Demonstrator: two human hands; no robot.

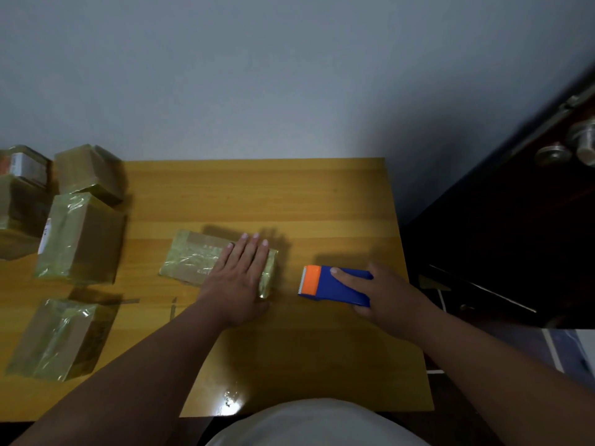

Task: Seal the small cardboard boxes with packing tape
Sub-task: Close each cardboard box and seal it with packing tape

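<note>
Near edge: a glossy glare patch on the yellow wooden table point(322, 365), the person's pale shirt just below it
Left hand: and the left hand point(240, 281) lies flat, fingers straight and together, palm pressing down on the right end of the small cardboard box point(199, 257) at mid-table, holding nothing in a curl
Right hand: the right hand point(391, 292) is wrapped around the back of the blue tape dispenser point(335, 284), index finger laid along its top, orange cutter end aimed at the box and just beside it, not touching
Box in hand: low and flat, already shiny with clear tape across its top and down the near right corner
Step, by my read: smoothing the strip just laid, or steadying the box for another pass
Doing it well: keep the palm flat and firm so the box can't skate, rub toward the edges to chase out wrinkles, bring the dispenser in low and square to the seam
Left side: one taped box point(58, 336) near, a taller one point(80, 236) beyond it
Far left: more wrapped boxes point(87, 170) crowded at the back corner
Beyond: grey wall point(257, 75), dark door with a metal knob point(552, 152) at right
</note>
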